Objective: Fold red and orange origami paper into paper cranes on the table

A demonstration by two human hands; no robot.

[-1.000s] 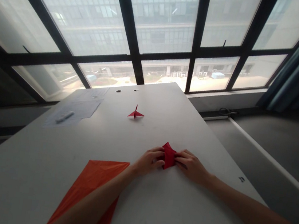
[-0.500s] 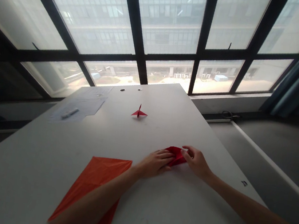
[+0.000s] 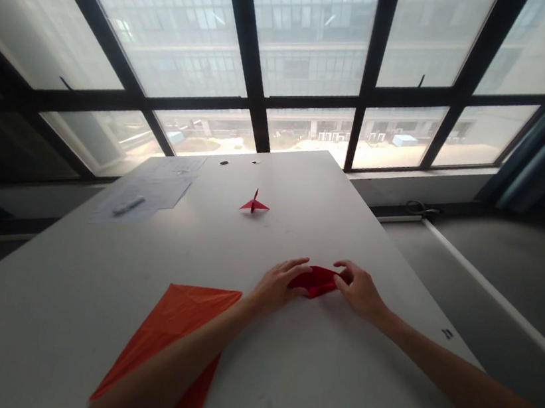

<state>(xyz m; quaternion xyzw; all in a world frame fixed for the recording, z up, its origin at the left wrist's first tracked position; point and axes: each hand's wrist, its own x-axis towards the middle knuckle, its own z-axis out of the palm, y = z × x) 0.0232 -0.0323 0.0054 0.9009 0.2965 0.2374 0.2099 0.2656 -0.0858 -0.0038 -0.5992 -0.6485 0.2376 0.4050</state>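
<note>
Red folded paper (image 3: 315,281) lies on the white bench (image 3: 329,385) between the left hand (image 3: 274,284) and right hand (image 3: 361,293), both curved, half open against its ends, any firm grip impossible to tell.

Folded red paper (image 3: 315,282) partly hidden by left hand (image 3: 276,286), right hand (image 3: 360,292); orange sheet (image 3: 171,324) partly covered by left forearm (image 3: 171,359); print on papers (image 3: 145,199) too small to read.

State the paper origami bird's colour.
The small paper origami bird is red, best in the head view.
</note>
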